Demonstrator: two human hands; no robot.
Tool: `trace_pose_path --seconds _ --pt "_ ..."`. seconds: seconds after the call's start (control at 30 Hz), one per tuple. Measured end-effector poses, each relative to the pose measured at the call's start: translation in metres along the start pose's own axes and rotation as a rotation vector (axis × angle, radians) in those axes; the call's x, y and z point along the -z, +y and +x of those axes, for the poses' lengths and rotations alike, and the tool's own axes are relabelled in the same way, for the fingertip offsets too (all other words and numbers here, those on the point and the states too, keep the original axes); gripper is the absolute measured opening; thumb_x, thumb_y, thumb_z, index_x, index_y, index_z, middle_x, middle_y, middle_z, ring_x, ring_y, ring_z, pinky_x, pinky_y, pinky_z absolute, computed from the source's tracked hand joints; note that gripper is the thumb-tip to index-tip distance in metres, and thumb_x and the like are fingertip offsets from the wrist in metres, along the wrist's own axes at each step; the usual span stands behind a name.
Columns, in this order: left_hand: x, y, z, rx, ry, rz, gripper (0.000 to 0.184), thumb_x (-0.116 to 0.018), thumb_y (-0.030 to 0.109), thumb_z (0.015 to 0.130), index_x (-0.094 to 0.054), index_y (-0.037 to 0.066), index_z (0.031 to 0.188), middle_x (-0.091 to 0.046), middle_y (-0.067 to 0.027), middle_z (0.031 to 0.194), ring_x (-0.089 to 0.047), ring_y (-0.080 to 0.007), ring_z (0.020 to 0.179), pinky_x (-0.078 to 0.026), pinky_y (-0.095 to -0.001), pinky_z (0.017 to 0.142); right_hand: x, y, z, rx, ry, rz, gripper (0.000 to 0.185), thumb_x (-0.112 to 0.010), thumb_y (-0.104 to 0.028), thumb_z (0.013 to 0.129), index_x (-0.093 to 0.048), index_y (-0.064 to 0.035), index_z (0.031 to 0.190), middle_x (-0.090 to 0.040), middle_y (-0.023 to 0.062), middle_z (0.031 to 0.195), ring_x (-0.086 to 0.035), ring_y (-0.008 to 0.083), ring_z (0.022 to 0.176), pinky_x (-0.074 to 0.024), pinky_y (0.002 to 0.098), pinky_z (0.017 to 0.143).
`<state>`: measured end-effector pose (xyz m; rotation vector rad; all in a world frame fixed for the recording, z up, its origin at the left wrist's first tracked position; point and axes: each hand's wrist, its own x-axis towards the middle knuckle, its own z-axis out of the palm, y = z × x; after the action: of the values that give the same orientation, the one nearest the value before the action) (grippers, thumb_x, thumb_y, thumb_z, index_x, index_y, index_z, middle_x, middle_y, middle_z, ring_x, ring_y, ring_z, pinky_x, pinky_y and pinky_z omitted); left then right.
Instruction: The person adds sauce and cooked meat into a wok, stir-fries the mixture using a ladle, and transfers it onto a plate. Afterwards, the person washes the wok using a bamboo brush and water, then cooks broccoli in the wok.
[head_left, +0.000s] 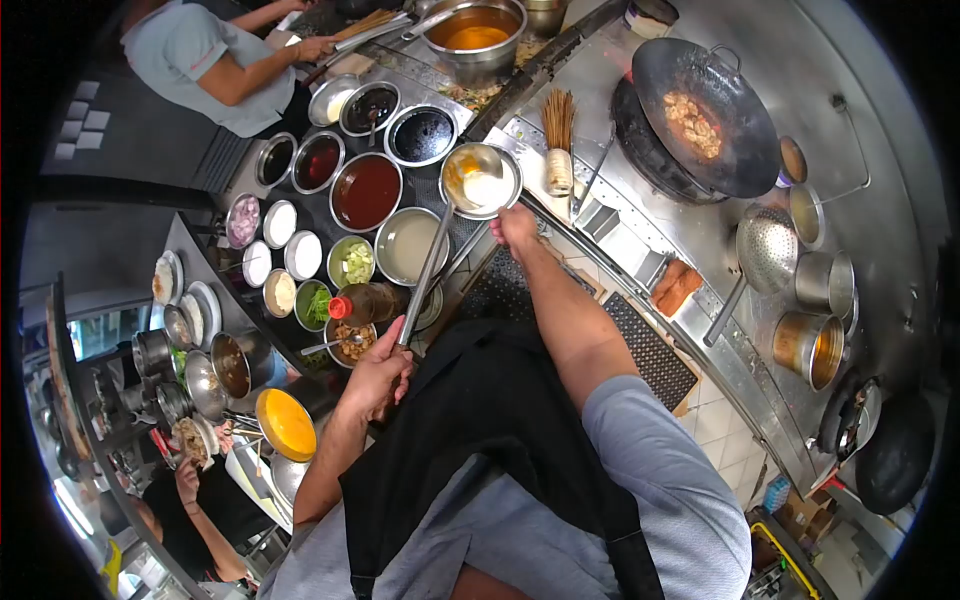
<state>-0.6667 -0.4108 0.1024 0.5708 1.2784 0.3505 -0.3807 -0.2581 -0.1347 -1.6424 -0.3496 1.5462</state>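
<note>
My left hand (383,374) is closed around the long handle of a metal ladle (430,268), whose head rests over a small metal bowl (515,182). Something white and a yellow-orange patch show in the ladle's head or the bowl; I cannot tell which holds them. My right hand (515,226) grips the near rim of that bowl between thumb and fingers. Close to my left hand are a bowl of brown chunks (352,343) with a spoon and a red-capped bottle (368,302). A bowl of cloudy pale liquid (408,245) stands left of the ladle handle.
Chunks of food lie in a tilted wok (704,118) on the stove at right. A bamboo brush (558,140), a perforated strainer (767,248) and a large pot (476,42) stand around. Co-workers (215,65) are at upper left and lower left (190,520).
</note>
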Motion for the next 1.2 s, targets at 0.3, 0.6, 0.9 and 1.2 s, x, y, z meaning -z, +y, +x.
trace_pose_path --seconds 0.3,0.6,0.9,1.2 --pt "0.006 0.003 -0.003 -0.031 0.031 0.092 0.071 -0.053 0.001 0.096 -0.026 0.021 0.159 -0.05 -0.0001 0.072 -0.046 -0.0104 0.047 -0.04 -0.0249 0.042 0.0 0.002 0.001 0.001 0.006 -0.034 0.015 -0.053 -0.019 0.102 -0.056 -0.0052 0.096 -0.063 0.0046 0.071 -0.055 0.0108 0.052 -0.0443 0.0254 0.042" --pt "0.01 0.008 -0.005 -0.011 -0.02 -0.008 0.071 -0.052 0.002 0.096 -0.026 0.022 0.159 -0.051 -0.0013 0.074 -0.047 -0.0117 0.047 -0.039 -0.0251 0.042 0.002 0.0 -0.004 -0.002 -0.014 -0.01 0.016 -0.054 -0.02 0.102 -0.055 -0.0054 0.097 -0.063 0.0053 0.071 -0.055 0.0114 0.052 -0.0437 0.0251 0.042" --pt "-0.028 0.076 -0.027 0.074 -0.101 -0.106 0.065 -0.048 0.007 0.098 -0.029 0.023 0.158 -0.049 -0.0028 0.074 -0.044 -0.0115 0.045 -0.039 -0.0257 0.041 0.085 0.031 -0.062 0.33 0.06 -0.085 0.021 -0.064 -0.023 0.098 -0.06 -0.003 0.101 -0.066 0.0064 0.076 -0.061 0.0149 0.059 -0.0498 0.0292 0.05" --pt "-0.167 0.158 0.055 -0.096 -0.384 0.144 0.07 -0.052 0.009 0.099 -0.02 0.017 0.16 -0.051 -0.0021 0.075 -0.046 -0.0105 0.045 -0.04 -0.0265 0.039 0.318 0.056 -0.185 0.336 1.053 -0.343 0.033 -0.075 -0.02 0.086 -0.061 -0.0036 0.112 -0.071 0.0124 0.091 -0.068 0.0244 0.077 -0.0546 0.038 0.073"
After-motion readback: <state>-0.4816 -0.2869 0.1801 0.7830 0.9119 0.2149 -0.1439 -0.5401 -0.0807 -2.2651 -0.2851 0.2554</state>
